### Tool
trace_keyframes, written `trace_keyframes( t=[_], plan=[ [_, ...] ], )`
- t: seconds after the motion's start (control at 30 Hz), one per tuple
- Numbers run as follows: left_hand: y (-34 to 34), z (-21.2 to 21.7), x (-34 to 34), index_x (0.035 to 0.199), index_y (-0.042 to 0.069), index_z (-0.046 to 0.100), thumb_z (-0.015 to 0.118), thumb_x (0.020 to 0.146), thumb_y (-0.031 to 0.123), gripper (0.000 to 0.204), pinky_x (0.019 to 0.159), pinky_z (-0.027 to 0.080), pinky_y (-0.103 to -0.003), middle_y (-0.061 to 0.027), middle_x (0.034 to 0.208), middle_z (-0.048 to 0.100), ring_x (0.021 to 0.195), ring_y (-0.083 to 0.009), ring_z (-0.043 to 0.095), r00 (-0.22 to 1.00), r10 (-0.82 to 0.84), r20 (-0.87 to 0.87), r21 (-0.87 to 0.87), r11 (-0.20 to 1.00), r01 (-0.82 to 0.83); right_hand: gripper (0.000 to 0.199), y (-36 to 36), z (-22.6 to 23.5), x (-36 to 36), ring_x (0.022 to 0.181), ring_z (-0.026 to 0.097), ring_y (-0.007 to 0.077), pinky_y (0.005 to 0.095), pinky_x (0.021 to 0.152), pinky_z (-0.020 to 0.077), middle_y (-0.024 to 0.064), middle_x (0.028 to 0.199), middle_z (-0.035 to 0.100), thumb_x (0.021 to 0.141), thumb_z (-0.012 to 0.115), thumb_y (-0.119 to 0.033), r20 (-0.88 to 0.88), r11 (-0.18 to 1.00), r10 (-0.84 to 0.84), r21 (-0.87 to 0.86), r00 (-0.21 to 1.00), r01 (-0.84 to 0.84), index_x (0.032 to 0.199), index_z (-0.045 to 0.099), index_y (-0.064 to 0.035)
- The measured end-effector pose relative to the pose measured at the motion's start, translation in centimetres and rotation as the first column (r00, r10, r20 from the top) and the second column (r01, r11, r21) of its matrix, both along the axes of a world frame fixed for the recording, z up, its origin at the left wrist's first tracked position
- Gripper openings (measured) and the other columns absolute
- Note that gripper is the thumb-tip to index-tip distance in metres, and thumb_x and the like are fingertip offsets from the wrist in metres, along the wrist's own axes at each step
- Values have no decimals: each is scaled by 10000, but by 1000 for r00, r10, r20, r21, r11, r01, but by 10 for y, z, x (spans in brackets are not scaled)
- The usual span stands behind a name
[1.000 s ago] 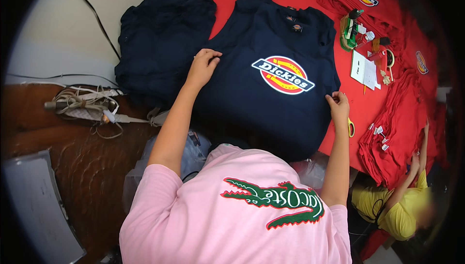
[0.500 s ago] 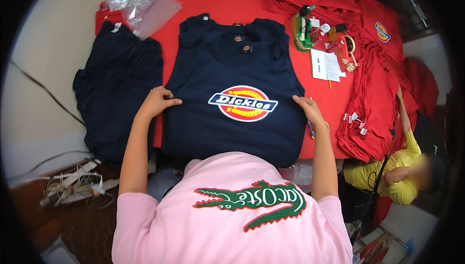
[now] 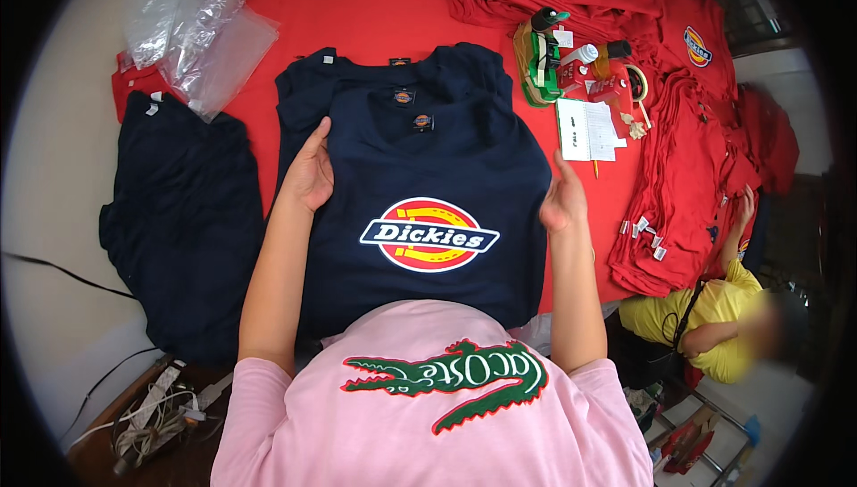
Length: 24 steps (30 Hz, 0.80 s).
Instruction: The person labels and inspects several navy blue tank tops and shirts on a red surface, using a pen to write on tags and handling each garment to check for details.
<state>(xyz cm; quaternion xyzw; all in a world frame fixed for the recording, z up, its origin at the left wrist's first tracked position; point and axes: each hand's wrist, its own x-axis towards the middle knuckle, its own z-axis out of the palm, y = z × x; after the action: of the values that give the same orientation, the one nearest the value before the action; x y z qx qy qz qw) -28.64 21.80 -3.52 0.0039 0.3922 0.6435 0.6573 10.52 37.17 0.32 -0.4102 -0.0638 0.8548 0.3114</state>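
A stack of navy sleeveless shirts lies in front of me on a red-covered table, the top one bearing a round red-and-yellow emblem with a dark band. Against the left edge of that top shirt, my left hand stands on its side, fingers stretched out and pointing away from me. My right hand rests at the shirt's right edge in much the same way, fingers extended upward. Both palms face inward along the cloth, and neither hand grips it. Two further necklines with small labels show beyond the top shirt.
More navy garments hang over the table's left edge, beside clear plastic bags. Stacked red garments fill the right side. A green tape dispenser, bottles and a notebook stand between. A person in yellow is at right.
Both hands have left their pinching hold on the shirt's side edges and slid farther up the sides, fingers now straightened. The whole view has shifted slightly.
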Motion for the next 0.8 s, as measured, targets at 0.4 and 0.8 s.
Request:
trace_keyframes(
  t=[0.4,0.8],
  plan=[
    [19,35,-28,1451,59,619,590,1096,401,494,895,631,-424,-155,1151,774,998,-271,770,997,55,53,108,992,-61,563,25,72,-80,1135,740,278,389,1065,573,230,1326,709,1150,416,-389,223,884,364,224,904,-411,1414,622,63],
    [35,73,-74,1234,-107,708,655,1051,210,370,1062,556,-385,-212,1261,747,1140,-271,735,899,227,-375,235,961,-144,576,95,67,-50,1318,640,384,478,1109,542,308,1433,614,1111,492,-302,-88,859,223,488,971,-153,1446,501,167]
  ],
)
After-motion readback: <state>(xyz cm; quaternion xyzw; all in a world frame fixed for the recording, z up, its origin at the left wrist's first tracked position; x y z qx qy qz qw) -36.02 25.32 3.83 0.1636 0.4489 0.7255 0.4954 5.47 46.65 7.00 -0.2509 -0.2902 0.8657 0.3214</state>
